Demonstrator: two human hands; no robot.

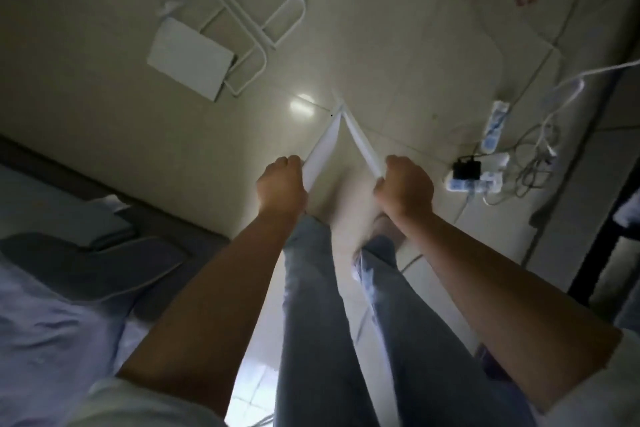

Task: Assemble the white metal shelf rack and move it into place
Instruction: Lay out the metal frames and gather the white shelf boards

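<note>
Near the middle of the frame the person holds two flat white metal strips, one in each fist: the left strip (pixel 323 152) runs up from the left hand (pixel 282 184) and the right strip (pixel 363 146) runs up from the right hand (pixel 405 185), and the two lean together so their far ends meet in a point just above the centre, making a narrow upside-down V over the pale tiled floor (pixel 86 80). Both hands are curled closed around the lower ends of the strips, knuckles toward the camera. In the upper left of the frame, well apart from the hands, a white wire shelf frame (pixel 242 7) lies flat on the tiles with a white rectangular panel (pixel 190 57) overlapping its lower corner. The strips are motion-blurred, so holes or bends cannot be made out, and their lower ends are hidden inside the fists. A small dark object on the wire frame is too blurred to identify. The person's legs in light jeans (pixel 311 288) fill the lower centre.
</note>
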